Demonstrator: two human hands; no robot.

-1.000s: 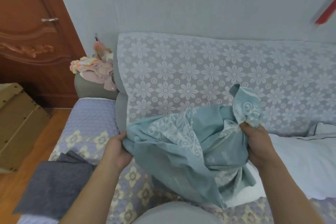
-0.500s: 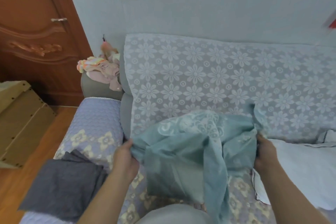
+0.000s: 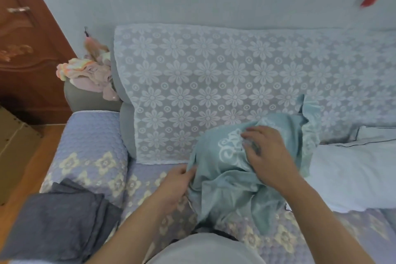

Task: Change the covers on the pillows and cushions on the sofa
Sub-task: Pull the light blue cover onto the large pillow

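A teal pillow cover [image 3: 231, 191] with a pale swirl pattern lies crumpled on the sofa seat [image 3: 90, 152] in front of me. My left hand [image 3: 173, 186] pinches its left edge. My right hand [image 3: 267, 156] rests on top of the cover, fingers curled into the fabric near the white pattern. A bare white pillow [image 3: 353, 173] lies on the seat to the right, partly under the cover's edge. A folded dark grey cover [image 3: 55, 221] sits on the seat at the lower left.
The sofa back carries a white lace floral throw [image 3: 214, 83]. A heap of pink and pastel clothes [image 3: 90, 73] sits on the left armrest. A brown wooden door [image 3: 25, 49] and a cardboard box [image 3: 15, 137] stand to the left on the wood floor.
The cover was held spread between both hands; now it is bunched lower and to the right. My right hand moved from its right edge onto its top. My left hand shifted right.
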